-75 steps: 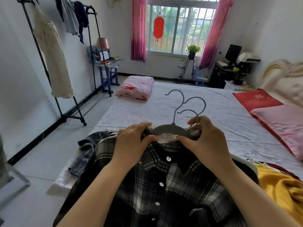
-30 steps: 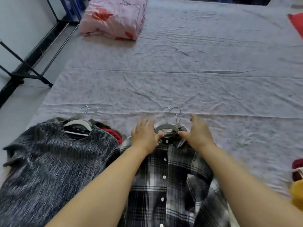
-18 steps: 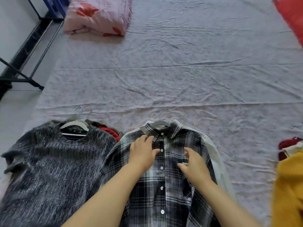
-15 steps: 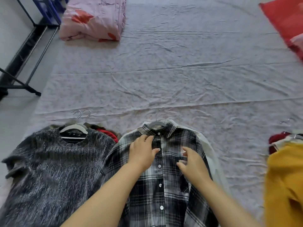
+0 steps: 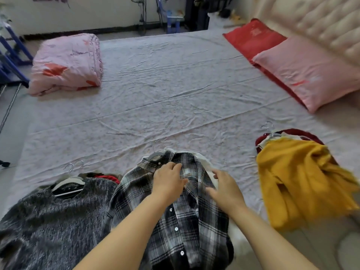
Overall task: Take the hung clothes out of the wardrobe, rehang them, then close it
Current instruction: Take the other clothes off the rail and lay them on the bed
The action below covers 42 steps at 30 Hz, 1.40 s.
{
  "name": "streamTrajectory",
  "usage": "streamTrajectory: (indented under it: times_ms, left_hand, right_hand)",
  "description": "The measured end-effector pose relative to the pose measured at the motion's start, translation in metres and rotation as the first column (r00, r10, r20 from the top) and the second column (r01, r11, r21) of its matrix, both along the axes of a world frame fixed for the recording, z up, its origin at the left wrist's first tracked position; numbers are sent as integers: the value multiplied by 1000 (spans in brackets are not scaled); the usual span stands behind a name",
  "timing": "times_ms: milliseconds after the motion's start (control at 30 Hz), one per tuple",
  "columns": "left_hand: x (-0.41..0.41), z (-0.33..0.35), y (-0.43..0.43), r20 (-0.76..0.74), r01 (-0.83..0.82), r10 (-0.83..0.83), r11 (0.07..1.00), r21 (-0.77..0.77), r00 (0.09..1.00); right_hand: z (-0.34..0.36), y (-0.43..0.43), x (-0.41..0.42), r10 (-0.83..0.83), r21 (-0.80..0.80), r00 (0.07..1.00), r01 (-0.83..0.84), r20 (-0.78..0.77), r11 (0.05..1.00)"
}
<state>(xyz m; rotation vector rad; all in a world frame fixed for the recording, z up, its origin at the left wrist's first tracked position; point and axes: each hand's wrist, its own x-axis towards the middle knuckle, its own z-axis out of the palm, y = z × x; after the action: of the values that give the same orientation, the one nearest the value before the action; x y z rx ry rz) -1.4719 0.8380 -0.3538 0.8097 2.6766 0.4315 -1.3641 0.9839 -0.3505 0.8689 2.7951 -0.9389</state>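
– Now, position of the plaid shirt (image 5: 187,221)?
– Flat on the bed sheet (image 5: 175,106), buttoned front up, collar on a grey hanger (image 5: 155,153). It lies between the grey sweater (image 5: 48,221), just beside it on the left, and the yellow garment (image 5: 303,182), apart from it on the right.
– Left hand (image 5: 168,180)?
– Fingers near straight, laid on the shirt just below the collar.
– Right hand (image 5: 226,189)?
– Fingers spread and relaxed over the shirt's right shoulder. I cannot tell whether they touch the cloth.
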Motion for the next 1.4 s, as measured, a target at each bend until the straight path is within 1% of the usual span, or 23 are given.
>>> streamTrajectory:
  times_ms: [200, 400, 600, 767, 933, 1133, 1300, 1400]
  left_hand:
    - [49, 27, 47, -58, 97, -97, 995, -6, 994]
    - [110, 43, 113, -127, 149, -155, 987, -55, 980]
    - [190, 55, 201, -112, 158, -168, 983, -88, 979]
    - [232, 63, 263, -99, 171, -180, 981, -96, 979]
    - [233, 57, 313, -96, 154, -164, 982, -107, 982]
    - [198, 32, 384, -60, 153, -160, 982, -107, 985]
    - [157, 8, 449, 32, 155, -153, 985, -82, 988]
    - [136, -3, 477, 63, 151, -146, 985, -84, 987]
  right_hand:
    - [24, 35, 57, -52, 7, 999, 52, -17, 999]
    - [36, 99, 127, -87, -16, 992, 85, -88, 996]
    - [42, 186, 211, -73, -23, 994, 71, -82, 997]
    - [47, 250, 247, -70, -2, 996, 70, -55, 998]
    - [43, 304, 247, -59, -2, 997, 59, -39, 998]
    - [30, 374, 214, -55, 20, 998, 55, -7, 998]
    - [18, 438, 176, -49, 37, 997, 47, 56, 998]
    - [8, 472, 151, -36, 44, 996, 32, 83, 999]
